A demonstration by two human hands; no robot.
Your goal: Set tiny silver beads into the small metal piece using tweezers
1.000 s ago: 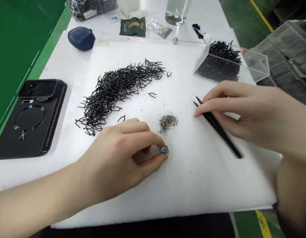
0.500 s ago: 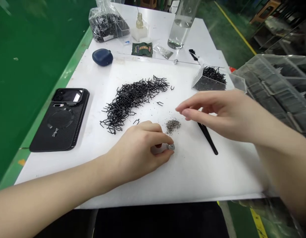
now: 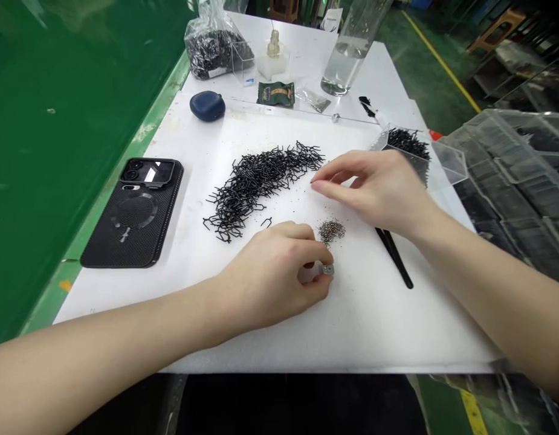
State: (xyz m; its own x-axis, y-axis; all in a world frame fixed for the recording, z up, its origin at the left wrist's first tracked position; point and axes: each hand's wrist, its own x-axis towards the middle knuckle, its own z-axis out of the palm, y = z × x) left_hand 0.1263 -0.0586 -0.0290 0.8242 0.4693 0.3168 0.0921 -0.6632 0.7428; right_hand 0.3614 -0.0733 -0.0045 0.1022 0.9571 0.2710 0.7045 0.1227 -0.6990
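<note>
Left hand [image 3: 265, 281] is pinching a small grey metal block [image 3: 327, 270] between thumb and fingers, just below the fine grey granules [image 3: 331, 231] on the soft white foam sheet [image 3: 410, 338]. Right hand [image 3: 370, 190] is hanging open above the foam, fingers loosely spread, near the curved heap of bent black wires [image 3: 261, 187] and slim black tweezers [image 3: 394, 257].

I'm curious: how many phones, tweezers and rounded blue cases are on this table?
Phone in a black textured case: 1
Black pointed tweezers: 1
Rounded navy blue case: 1
Total: 3
</note>
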